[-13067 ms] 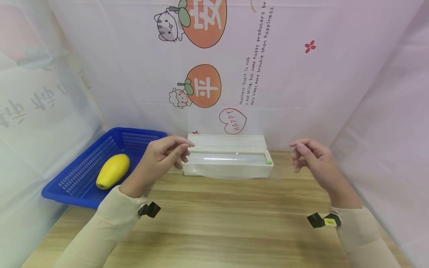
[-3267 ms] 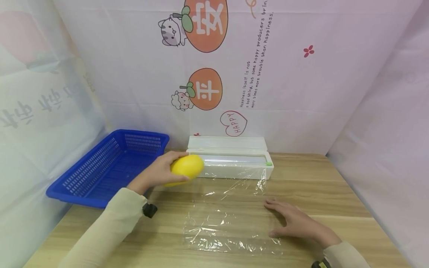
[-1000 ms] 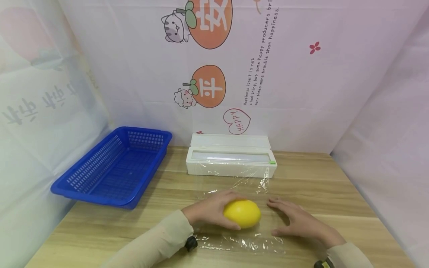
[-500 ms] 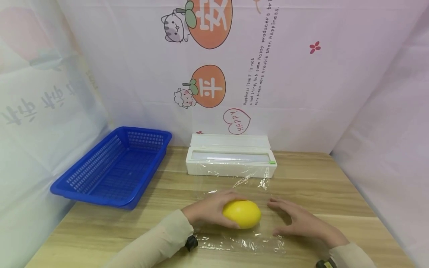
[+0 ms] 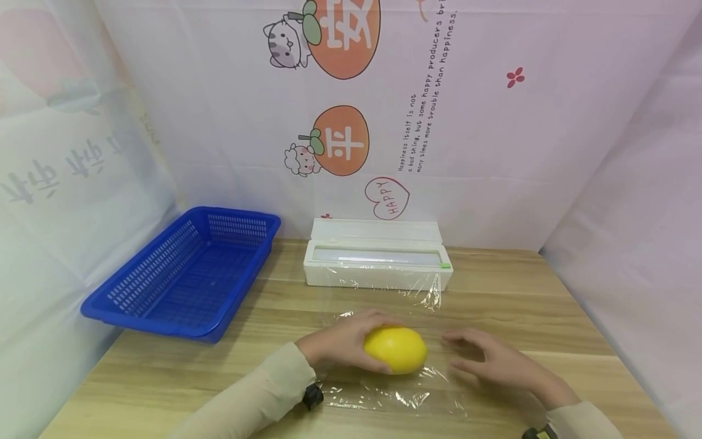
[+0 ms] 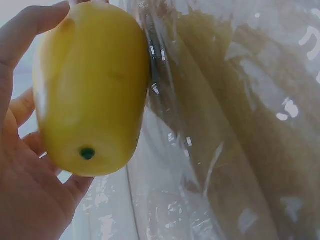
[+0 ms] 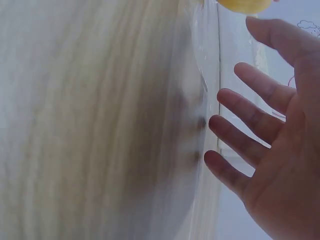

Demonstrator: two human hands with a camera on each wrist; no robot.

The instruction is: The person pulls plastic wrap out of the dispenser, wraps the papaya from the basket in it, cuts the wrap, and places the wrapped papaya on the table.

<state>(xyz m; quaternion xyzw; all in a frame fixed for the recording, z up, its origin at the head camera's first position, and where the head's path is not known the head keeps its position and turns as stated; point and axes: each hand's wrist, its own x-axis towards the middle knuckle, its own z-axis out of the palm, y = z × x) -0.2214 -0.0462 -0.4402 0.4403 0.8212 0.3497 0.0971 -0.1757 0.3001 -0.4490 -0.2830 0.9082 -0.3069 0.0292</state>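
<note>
My left hand (image 5: 347, 342) grips a yellow oval fruit (image 5: 396, 350), mango-like in shape, from its left side. Its end with a small green stem spot faces the camera in the left wrist view. Below the fruit, a clear sheet of cling film (image 5: 384, 399) lies over the wooden table, wrinkled and shiny along its near edge. The film runs back to a white cling film box (image 5: 378, 277) with its lid raised and a roll inside. My right hand (image 5: 501, 366) is beside the film's right edge, apart from the fruit; the right wrist view shows its fingers spread, holding nothing.
A blue plastic basket (image 5: 233, 305) with slotted sides stands at the left of the wooden table (image 5: 526, 292). A green slider (image 5: 445, 266) sits at the box's right end. Printed white cloth (image 5: 466, 201) encloses the back and both sides.
Since the oldest frame, film was drawn out and the fruit was carried from the basket onto it by my left hand. In the last half second, my right hand has shifted slightly right.
</note>
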